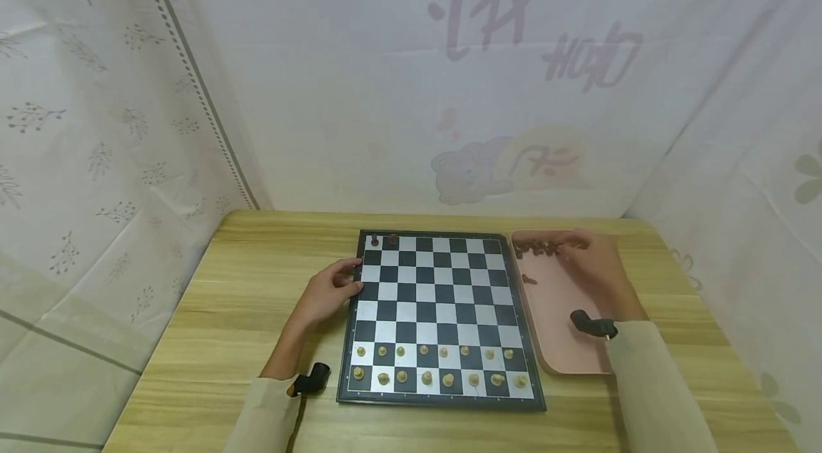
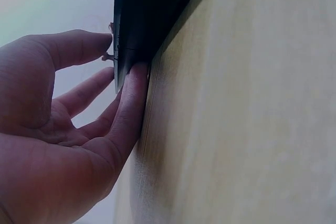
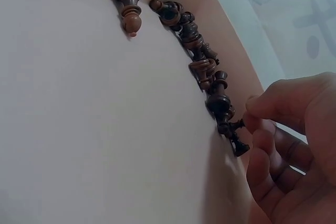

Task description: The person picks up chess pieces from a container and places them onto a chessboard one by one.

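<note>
My left hand [image 1: 330,290] rests at the left edge of the black-and-white chessboard [image 1: 444,292], thumb and fingers touching its side. In the left wrist view the fingers [image 2: 134,95] lie fairly straight against the dark rim. Over the far end of the pink tray [image 1: 565,321] is my right hand [image 1: 594,264], its thumb and index fingertips close together beside a row of dark brown chess pieces [image 3: 202,66]. One small dark piece [image 3: 237,124] reaches the fingertips; I cannot tell whether they pinch it. A brown bishop [image 3: 130,6] lies apart from that row.
Two dark pieces, one of them a brown chess piece [image 1: 375,240], stand in the board's far left corner. Two rows of cream pieces [image 1: 427,378] fill its near side. Everything sits on a wooden table [image 1: 257,310], with a pale patterned cloth [image 1: 359,82] hanging behind.
</note>
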{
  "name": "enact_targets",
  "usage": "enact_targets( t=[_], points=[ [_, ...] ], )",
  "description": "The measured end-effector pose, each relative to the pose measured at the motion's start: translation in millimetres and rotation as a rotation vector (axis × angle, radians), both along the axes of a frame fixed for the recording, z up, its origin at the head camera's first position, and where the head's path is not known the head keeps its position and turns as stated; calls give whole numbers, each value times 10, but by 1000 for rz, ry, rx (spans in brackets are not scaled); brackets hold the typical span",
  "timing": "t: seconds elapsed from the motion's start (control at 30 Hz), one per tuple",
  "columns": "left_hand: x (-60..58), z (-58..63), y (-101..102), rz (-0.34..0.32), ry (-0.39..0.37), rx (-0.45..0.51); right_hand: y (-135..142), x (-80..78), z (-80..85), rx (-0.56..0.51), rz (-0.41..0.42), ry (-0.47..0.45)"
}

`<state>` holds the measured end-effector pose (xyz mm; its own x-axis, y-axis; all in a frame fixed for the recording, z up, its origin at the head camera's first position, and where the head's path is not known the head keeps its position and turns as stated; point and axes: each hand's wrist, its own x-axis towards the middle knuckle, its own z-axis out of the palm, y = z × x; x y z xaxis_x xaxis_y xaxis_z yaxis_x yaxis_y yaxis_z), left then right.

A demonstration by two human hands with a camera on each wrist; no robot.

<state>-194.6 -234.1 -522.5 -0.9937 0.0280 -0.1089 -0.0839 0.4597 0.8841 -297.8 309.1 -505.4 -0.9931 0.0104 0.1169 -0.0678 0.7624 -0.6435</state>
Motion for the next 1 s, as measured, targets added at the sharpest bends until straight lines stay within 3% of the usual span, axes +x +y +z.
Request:
enact_targets(
  t=[0.47,0.7,0.9,1.0],
  points=[
    [1,-3,6,1,4,1,-17,35,-5,-14,3,-10],
    [-6,-13,14,8,4,-3,-21,50,7,-66,-34,-97],
    [-7,-5,12,9,4,-1,40,50,80,-40,-9,-20],
    [-9,-8,11,9,1,2,83,49,119,-60,5,-31]
  ],
)
